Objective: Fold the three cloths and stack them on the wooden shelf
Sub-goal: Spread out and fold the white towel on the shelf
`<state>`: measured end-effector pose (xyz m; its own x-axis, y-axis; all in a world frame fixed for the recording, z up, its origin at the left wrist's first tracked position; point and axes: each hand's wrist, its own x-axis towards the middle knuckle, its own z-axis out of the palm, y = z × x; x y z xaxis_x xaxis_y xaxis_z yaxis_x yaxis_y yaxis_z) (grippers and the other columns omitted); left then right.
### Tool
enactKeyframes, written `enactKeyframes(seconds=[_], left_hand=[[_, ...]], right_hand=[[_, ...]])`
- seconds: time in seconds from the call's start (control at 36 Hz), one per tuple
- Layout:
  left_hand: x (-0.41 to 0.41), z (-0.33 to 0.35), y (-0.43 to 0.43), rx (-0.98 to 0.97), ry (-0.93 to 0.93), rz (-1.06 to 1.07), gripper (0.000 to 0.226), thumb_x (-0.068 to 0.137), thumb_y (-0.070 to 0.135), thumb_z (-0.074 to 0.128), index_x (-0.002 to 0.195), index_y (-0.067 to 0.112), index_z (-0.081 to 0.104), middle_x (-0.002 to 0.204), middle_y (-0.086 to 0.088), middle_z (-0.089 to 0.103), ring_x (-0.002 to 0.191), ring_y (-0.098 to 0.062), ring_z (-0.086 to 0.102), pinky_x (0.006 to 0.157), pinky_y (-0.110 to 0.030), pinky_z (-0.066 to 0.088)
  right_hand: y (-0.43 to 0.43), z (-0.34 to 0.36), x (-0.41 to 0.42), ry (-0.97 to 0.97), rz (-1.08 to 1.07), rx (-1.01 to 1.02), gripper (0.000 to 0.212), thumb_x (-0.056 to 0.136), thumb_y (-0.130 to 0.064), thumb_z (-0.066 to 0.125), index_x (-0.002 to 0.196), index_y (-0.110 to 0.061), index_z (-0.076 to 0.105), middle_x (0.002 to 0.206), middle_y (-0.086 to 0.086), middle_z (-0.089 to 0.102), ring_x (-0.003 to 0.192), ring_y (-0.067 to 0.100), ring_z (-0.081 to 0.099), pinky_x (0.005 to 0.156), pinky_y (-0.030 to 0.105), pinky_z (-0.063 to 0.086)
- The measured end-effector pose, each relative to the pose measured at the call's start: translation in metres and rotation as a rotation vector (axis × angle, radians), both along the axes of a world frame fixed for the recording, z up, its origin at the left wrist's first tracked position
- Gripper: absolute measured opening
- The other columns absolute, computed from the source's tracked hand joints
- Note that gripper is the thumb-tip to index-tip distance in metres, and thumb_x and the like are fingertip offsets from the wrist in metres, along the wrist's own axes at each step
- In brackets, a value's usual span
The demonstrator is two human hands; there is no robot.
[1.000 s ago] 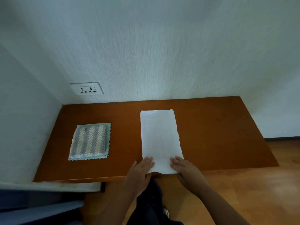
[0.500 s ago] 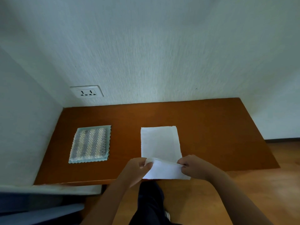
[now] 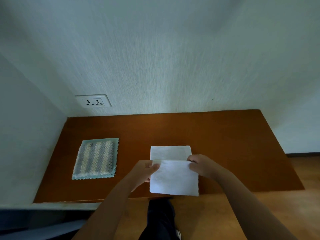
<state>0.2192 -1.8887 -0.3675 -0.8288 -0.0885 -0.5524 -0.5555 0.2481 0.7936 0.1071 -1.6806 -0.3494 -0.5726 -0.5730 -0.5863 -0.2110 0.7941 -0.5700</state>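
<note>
Near edge of the cloth [image 3: 173, 177] now lifted higher, at lower centre.
Left hand [image 3: 147, 171] and right hand [image 3: 201, 166] each pinch a corner, to keep the fold square on the shelf [image 3: 225, 144].

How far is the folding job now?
Done: the striped cloth lies folded on the wooden shelf. In hand: left hand and right hand pinch the white cloth, folding its near half over. Left: finish this fold, stack it on the striped one. No third cloth shows plainly.
</note>
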Motion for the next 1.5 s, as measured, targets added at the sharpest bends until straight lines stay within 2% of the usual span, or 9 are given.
enactKeyframes(seconds=[0.17, 0.36, 0.58, 0.72, 0.92, 1.28, 1.33, 1.42, 1.5], left_hand=[[-0.021, -0.01, -0.004, -0.087, 0.021, 0.037, 0.028, 0.097, 0.031, 0.046, 0.077, 0.012, 0.054, 0.066, 0.001, 0.047, 0.06, -0.007, 0.047, 0.065, -0.018, 0.047], [-0.043, -0.03, -0.012, -0.134, -0.035, 0.043, 0.028, 0.098, 0.033, 0.043, 0.092, 0.009, 0.056, 0.083, -0.008, 0.053, 0.076, -0.019, 0.052, 0.068, -0.025, 0.046], [-0.056, -0.048, -0.017, -0.345, -0.015, 0.048, 0.039, 0.098, 0.036, 0.041, 0.079, 0.007, 0.059, 0.072, -0.006, 0.052, 0.064, -0.015, 0.049, 0.06, -0.029, 0.038], [-0.062, -0.048, -0.018, -0.391, -0.016, 0.045, 0.04, 0.099, 0.038, 0.037, 0.09, 0.007, 0.062, 0.081, -0.008, 0.061, 0.071, -0.016, 0.055, 0.064, -0.031, 0.044], [-0.071, -0.047, -0.013, -0.634, 0.005, -0.034, 0.038, 0.101, 0.036, 0.032, 0.09, 0.01, 0.057, 0.066, 0.009, 0.039, 0.066, -0.007, 0.042, 0.059, -0.021, 0.033], [-0.062, -0.04, -0.006, -0.895, -0.051, -0.054, 0.024, 0.099, 0.041, 0.035, 0.09, 0.023, 0.046, 0.067, 0.009, 0.044, 0.058, -0.004, 0.044, 0.053, -0.016, 0.036], [-0.059, -0.037, -0.007, -0.908, -0.048, -0.03, 0.024, 0.099, 0.04, 0.035, 0.096, 0.021, 0.048, 0.068, 0.008, 0.047, 0.059, -0.005, 0.046, 0.053, -0.018, 0.039], [-0.053, -0.033, -0.005, -0.911, 0.023, 0.108, 0.017, 0.098, 0.029, 0.04, 0.102, 0.017, 0.051, 0.071, 0.006, 0.053, 0.059, -0.008, 0.051, 0.058, -0.022, 0.042], [-0.044, -0.037, 0.005, -0.981, 0.235, 0.162, 0.018, 0.083, 0.01, 0.059, 0.101, 0.011, 0.058, 0.091, -0.002, 0.061, 0.082, -0.016, 0.06, 0.076, -0.028, 0.046]], right_hand=[[-0.011, -0.012, -0.013, 0.112, -0.082, 0.003, 0.023, 0.098, -0.019, 0.04, 0.112, -0.012, 0.057, 0.09, -0.003, 0.055, 0.076, 0.008, 0.052, 0.057, 0.011, 0.037], [-0.021, -0.028, -0.025, 0.229, -0.133, 0.062, 0.028, 0.098, -0.021, 0.042, 0.123, -0.012, 0.053, 0.107, 0.003, 0.063, 0.069, 0.004, 0.051, 0.054, 0.01, 0.035], [-0.03, -0.041, -0.036, 0.306, -0.129, 0.16, 0.023, 0.099, -0.027, 0.039, 0.115, -0.017, 0.051, 0.085, -0.004, 0.058, 0.068, 0.008, 0.055, 0.059, 0.017, 0.044], [-0.033, -0.046, -0.039, 0.333, -0.131, 0.179, 0.023, 0.1, -0.028, 0.037, 0.117, -0.015, 0.046, 0.08, -0.003, 0.056, 0.061, 0.006, 0.05, 0.054, 0.016, 0.041], [-0.034, -0.053, -0.042, 0.327, -0.161, 0.178, 0.021, 0.1, -0.027, 0.038, 0.114, -0.015, 0.048, 0.077, -0.004, 0.053, 0.06, 0.006, 0.049, 0.054, 0.016, 0.04], [-0.034, -0.056, -0.033, 0.457, -0.267, 0.224, 0.028, 0.098, -0.035, 0.04, 0.12, -0.017, 0.041, 0.072, -0.009, 0.05, 0.055, 0.005, 0.048, 0.046, 0.012, 0.035], [-0.033, -0.056, -0.032, 0.47, -0.311, 0.208, 0.027, 0.099, -0.035, 0.039, 0.118, -0.017, 0.043, 0.08, -0.006, 0.055, 0.061, 0.005, 0.051, 0.05, 0.014, 0.039], [-0.029, -0.059, -0.025, 0.651, -0.405, 0.179, 0.032, 0.097, -0.032, 0.043, 0.121, -0.011, 0.049, 0.11, 0.005, 0.058, 0.094, 0.017, 0.057, 0.08, 0.028, 0.049], [-0.03, -0.065, -0.009, 0.913, -0.408, 0.066, 0.036, 0.086, -0.02, 0.062, 0.118, -0.003, 0.057, 0.117, 0.016, 0.06, 0.107, 0.033, 0.059, 0.088, 0.044, 0.048]])
